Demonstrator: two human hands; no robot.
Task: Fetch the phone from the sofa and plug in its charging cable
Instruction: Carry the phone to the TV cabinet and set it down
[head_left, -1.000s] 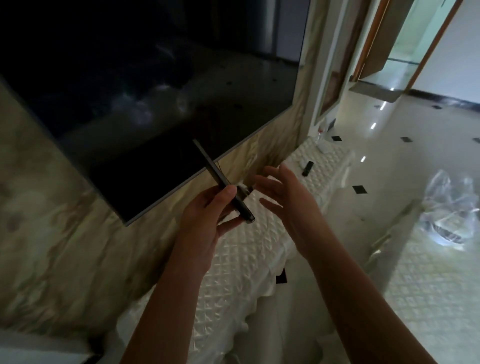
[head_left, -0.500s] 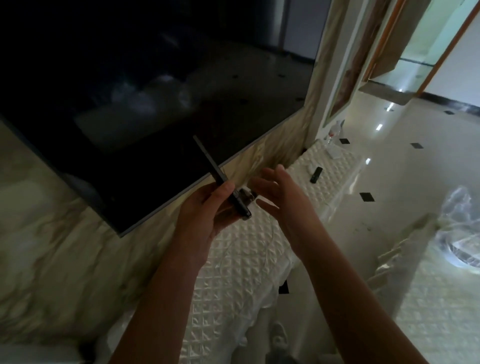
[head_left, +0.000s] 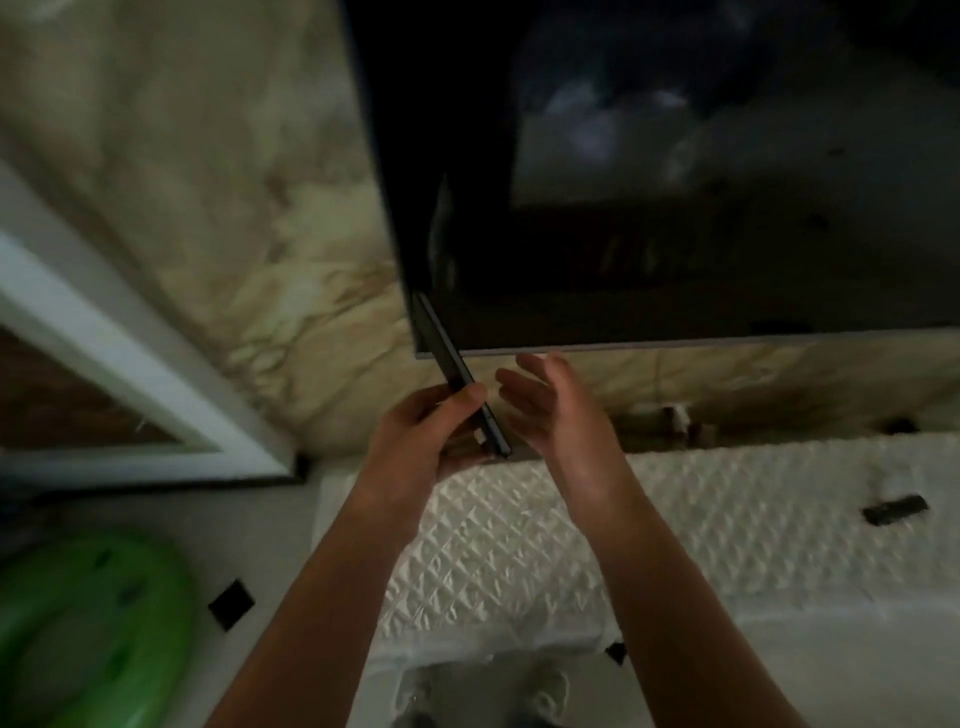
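A dark, slim phone (head_left: 451, 358) is seen edge-on, tilted, in front of the lower left corner of the wall television. My left hand (head_left: 426, 441) grips its lower half, thumb across the edge. My right hand (head_left: 545, 400) is just right of the phone's bottom end, fingers spread and slightly curled, holding nothing that I can make out. A charging cable is not clearly visible; the frame is dim and blurred.
A large dark television (head_left: 675, 182) hangs on a marble wall. Below it runs a low cabinet with a white quilted cover (head_left: 701, 519); a small dark remote-like object (head_left: 896, 510) lies on it at right. A green object (head_left: 88, 623) sits on the floor at left.
The view has swung left, so the television now fills the upper right and a white frame and green object appear at left. The hands keep the same pose around the phone.
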